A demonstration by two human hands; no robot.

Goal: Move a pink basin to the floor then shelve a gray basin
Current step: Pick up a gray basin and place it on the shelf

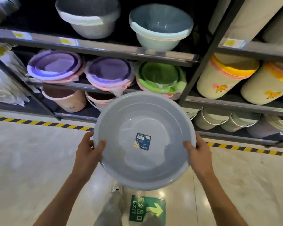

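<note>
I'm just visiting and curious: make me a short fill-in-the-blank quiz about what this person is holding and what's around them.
1. The gray basin is held by ____ hands, the left hand and the right hand.
2. The sticker inside the basin is mostly ____.
3. The sign on the floor reads ____.

Missing words: two; blue; EXIT

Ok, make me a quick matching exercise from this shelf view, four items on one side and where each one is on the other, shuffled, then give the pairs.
Items:
1. gray basin
2. green basins
3. exit sign
4. yellow-lidded bins

Places:
A. on the floor
B. right-hand shelf bay, lying on their sides
C. held at the rim by the left hand and right hand
D. middle shelf, right of the purple basins

Pairs: 1-C, 2-D, 3-A, 4-B
</note>
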